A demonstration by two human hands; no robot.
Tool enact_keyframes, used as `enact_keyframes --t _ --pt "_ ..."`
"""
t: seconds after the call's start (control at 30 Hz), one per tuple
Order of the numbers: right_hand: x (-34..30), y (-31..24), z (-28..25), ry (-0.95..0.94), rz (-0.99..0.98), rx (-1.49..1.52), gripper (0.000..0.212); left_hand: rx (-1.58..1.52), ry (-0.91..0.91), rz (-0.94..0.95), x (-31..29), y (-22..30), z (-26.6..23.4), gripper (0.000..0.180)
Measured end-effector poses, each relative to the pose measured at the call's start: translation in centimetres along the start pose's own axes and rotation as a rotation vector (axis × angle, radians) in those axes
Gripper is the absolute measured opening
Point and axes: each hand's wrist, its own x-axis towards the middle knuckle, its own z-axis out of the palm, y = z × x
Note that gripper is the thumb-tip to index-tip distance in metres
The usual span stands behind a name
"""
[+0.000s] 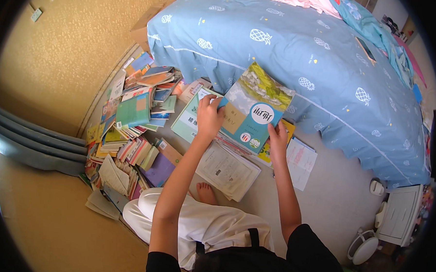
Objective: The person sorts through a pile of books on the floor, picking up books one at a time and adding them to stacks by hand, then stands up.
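Note:
A large teal workbook (243,122) with a green and grey landscape picture on its cover is held up in front of me, tilted. My left hand (210,117) grips its left edge, fingers bent around the corner. At its lower right edge, my right hand (277,138) pinches the cover side. Behind my left hand lies a pale green-and-white book (184,122) on the floor. Below the workbook rests a stack of printed papers (228,170), close to my bare foot. A yellow book (289,129) is partly hidden behind my right hand.
A big heap of books (134,108) spreads along the wall at left. The bed (280,36) with a blue pineapple-print cover fills the far side. An open leaflet (300,164) lies on the floor at right. A white stool (364,249) and a white cabinet (400,212) stand at far right.

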Motion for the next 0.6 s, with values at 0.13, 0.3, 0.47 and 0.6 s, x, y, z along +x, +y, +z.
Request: enact_keyframes --t 0.13,0.3,0.47,0.6 --pt "0.1 -0.9 0.1 0.01 0.018 -0.106 0.044 -0.271 -0.119 -0.108 0.0 -0.9 0.0 0.028" --pt "-0.1 -1.8 -0.5 -0.006 -0.012 -0.476 0.049 -0.367 -0.261 -0.315 -0.2 -0.5 -0.3 0.029" --pt "-0.6 -1.3 -0.1 0.142 -0.163 -0.952 0.059 -0.368 -0.285 -0.312 -0.4 -1.1 0.0 0.033" --pt "0.2 -0.3 -1.0 0.125 -0.178 -0.84 0.06 -0.366 -0.276 -0.314 -0.5 -1.1 0.4 0.035"
